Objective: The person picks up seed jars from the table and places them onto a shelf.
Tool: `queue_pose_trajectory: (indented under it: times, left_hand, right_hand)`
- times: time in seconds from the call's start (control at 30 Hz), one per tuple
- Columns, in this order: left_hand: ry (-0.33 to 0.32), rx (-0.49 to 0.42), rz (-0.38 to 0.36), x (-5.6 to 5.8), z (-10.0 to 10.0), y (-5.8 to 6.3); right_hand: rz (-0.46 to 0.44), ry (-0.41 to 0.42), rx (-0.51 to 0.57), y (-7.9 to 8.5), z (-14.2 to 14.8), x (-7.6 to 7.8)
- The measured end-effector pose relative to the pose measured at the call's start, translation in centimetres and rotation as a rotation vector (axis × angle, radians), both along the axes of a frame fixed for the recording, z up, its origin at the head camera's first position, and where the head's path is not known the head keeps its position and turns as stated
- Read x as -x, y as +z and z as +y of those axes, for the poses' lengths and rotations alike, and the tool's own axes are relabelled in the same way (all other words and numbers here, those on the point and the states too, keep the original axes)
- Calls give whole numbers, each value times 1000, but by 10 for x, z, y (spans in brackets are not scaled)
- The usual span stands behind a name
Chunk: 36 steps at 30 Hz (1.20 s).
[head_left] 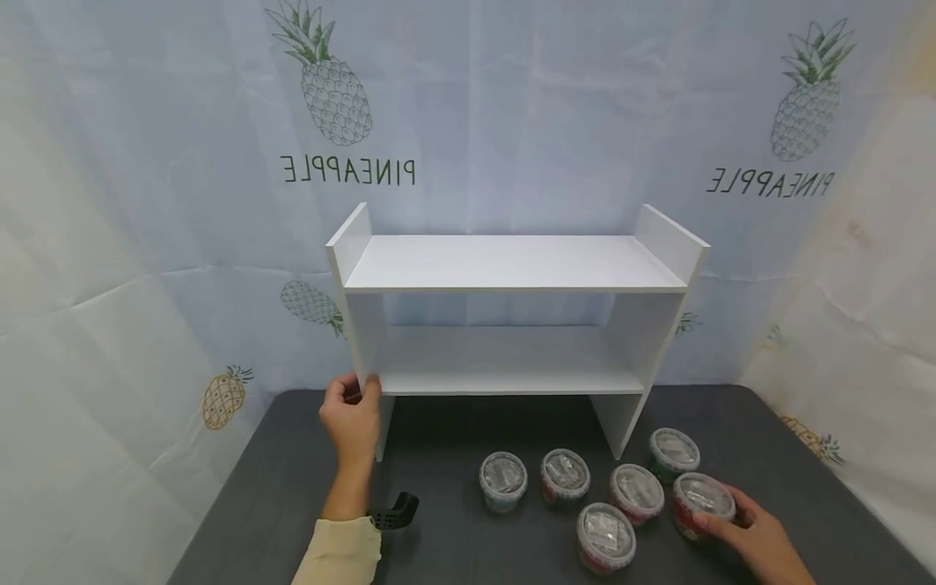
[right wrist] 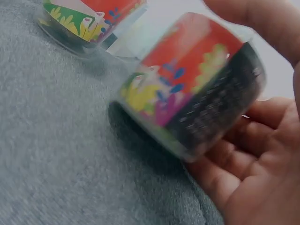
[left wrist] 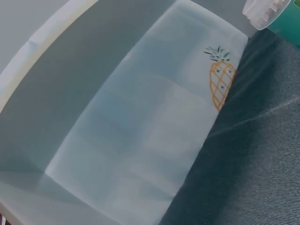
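My left hand (head_left: 354, 422) grips the left side panel of a white two-tier shelf (head_left: 512, 264) at the height of its lower board, thumb at the front edge. At the lower right, my right hand (head_left: 756, 532) holds a round plastic tub (head_left: 704, 497) with a clear lid between thumb and fingers. Up close in the right wrist view, that tub (right wrist: 187, 89) has a red label with colourful leaves and a dark text panel; it leans slightly over the grey cloth. The left hand itself lies outside the left wrist view, which shows the shelf's grey inner side (left wrist: 70, 89).
Several similar lidded tubs stand on the dark table (head_left: 249, 487): a teal one (head_left: 503, 481) in front of the shelf, a red one (head_left: 636, 491) beside the right hand, and another (head_left: 674, 451) behind the held tub. A pineapple-print curtain (head_left: 504, 122) hangs close behind the shelf.
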<state>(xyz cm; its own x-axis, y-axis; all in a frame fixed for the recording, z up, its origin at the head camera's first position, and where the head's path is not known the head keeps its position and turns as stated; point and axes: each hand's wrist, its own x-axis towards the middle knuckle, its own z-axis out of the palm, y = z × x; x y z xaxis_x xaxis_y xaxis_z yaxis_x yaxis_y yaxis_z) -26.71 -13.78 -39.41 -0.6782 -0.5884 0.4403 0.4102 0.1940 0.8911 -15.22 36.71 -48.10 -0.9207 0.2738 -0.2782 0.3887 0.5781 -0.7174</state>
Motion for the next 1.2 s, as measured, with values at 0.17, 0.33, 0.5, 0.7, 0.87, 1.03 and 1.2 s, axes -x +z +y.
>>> queue_pose_trajectory:
  times: [0.17,0.33,0.5,0.7,0.87,1.03,1.2]
  left_hand:
    - [-5,-18,18,2,0,-3]
    - [-12,-19,34,5,1,-5]
    - [-15,-27,45,6,1,-5]
    - [-11,-41,58,5,1,-4]
    - [-23,-35,75,5,-2,-7]
    - [-39,-38,81,5,-2,-10]
    - [-42,-47,72,5,-1,-9]
  right_hand:
    - [50,-107,17,12,-3,-1]
    - [208,-242,150,27,-17,-11]
    - [439,-263,171,54,-46,-14]
    - [695,-133,311,100,-85,-10]
    - [779,58,294,132,-119,5]
    - [702,145,137,150,-145,23]
    - [653,183,139,153,-160,44]
